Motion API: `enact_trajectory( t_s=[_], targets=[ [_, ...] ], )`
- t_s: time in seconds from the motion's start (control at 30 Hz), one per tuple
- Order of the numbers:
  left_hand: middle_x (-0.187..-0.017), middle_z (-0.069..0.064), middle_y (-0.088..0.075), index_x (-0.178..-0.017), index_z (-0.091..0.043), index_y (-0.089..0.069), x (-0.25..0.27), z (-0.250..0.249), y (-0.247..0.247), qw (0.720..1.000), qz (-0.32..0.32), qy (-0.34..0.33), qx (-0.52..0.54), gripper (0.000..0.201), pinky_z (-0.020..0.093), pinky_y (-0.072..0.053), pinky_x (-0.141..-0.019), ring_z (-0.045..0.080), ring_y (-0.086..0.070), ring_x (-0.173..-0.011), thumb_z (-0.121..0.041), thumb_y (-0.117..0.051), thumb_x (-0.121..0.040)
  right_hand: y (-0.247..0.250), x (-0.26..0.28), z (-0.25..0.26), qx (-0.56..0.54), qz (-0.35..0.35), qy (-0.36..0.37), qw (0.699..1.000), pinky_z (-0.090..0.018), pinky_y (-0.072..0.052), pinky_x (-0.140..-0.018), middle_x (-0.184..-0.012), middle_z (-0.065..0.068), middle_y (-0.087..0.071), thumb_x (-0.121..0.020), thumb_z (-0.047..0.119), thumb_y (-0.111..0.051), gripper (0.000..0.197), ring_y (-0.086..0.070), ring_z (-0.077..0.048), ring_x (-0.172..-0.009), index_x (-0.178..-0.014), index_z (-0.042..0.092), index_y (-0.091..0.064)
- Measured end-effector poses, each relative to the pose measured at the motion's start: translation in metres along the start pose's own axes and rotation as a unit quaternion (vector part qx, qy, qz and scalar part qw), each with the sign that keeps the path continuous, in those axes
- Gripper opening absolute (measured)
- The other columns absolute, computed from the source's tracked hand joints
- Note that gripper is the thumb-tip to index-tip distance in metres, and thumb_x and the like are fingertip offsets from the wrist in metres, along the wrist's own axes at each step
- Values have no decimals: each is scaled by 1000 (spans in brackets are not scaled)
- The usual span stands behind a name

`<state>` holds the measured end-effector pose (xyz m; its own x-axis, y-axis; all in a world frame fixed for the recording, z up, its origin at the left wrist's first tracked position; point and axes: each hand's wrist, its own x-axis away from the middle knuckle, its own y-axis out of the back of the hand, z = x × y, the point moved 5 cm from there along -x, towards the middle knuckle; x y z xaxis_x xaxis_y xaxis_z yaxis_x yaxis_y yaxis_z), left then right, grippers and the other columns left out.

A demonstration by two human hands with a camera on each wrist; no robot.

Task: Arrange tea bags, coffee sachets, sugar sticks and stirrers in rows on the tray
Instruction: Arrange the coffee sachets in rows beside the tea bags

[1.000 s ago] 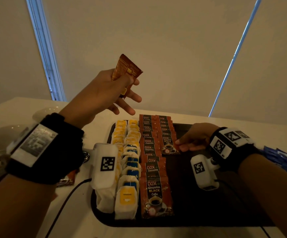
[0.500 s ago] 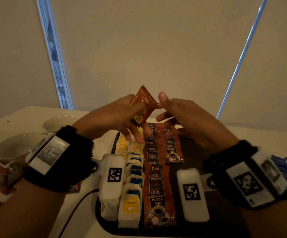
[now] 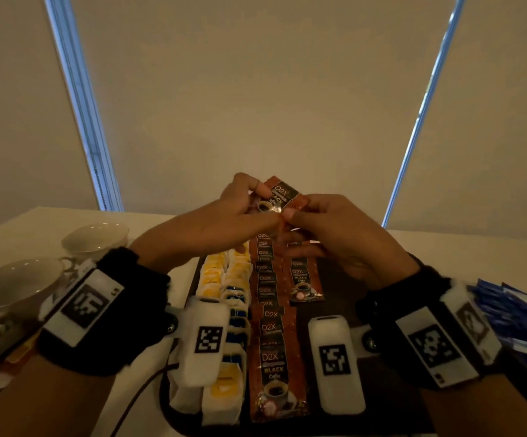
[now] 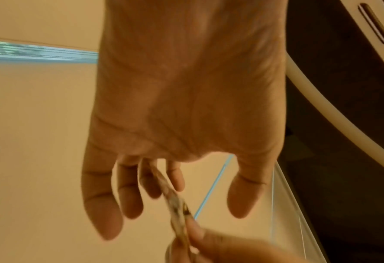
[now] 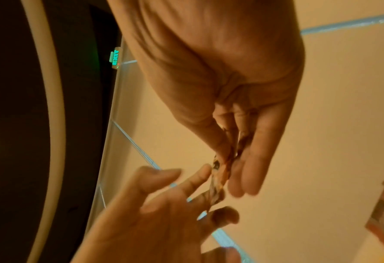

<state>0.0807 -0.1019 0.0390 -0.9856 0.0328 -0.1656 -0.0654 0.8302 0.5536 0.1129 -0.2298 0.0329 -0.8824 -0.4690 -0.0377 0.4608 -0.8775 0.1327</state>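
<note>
left hand [image 3: 224,222]: we pinch a coffee sachet [image 3: 282,197] | right hand [image 3: 334,234]: we pinch its other edge | sachet: raised above the tray [image 3: 344,279]

Dark oval plastic tray [image 3: 344,298] on the pale table [image 3: 161,222]. On it, left to right: two rows of paper tea bags [image 3: 224,279], long row of brown foil coffee sachets [image 3: 271,326], a shorter sachet row [image 3: 303,279]. Two white ceramic cups [image 3: 95,241] left of tray; blue packets [image 3: 520,320], probably sugar sticks, right.
</note>
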Motion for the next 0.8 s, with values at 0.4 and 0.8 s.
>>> enact_trajectory(
  t_s=[0.4, 0.8],
  targets=[
    [-87, 8, -66, -116, -19, -63, -1, -2, 19, 990, -95, -65, 79, 42, 29, -58, -66, 20, -68, -80, -6, -74, -78, 1, 1, -8, 74, 70, -29, 994, -23, -58, -63, -83, -4, -71, -78, 11, -71, 7, -70, -12, -74, -83, 10, -66],
    [-73, 5, -69, -83, -12, -69, -6, 2, 16, 989, -88, -94, 71, 2, 19, -55, -57, 9, -66, -63, -11, -68, -84, 29, 5, -9, 127, -25, -5, 992, -23, -56, -63, -90, -6, -71, -79, 14, -70, 3, -67, -15, -82, -82, 13, -69]
  ],
)
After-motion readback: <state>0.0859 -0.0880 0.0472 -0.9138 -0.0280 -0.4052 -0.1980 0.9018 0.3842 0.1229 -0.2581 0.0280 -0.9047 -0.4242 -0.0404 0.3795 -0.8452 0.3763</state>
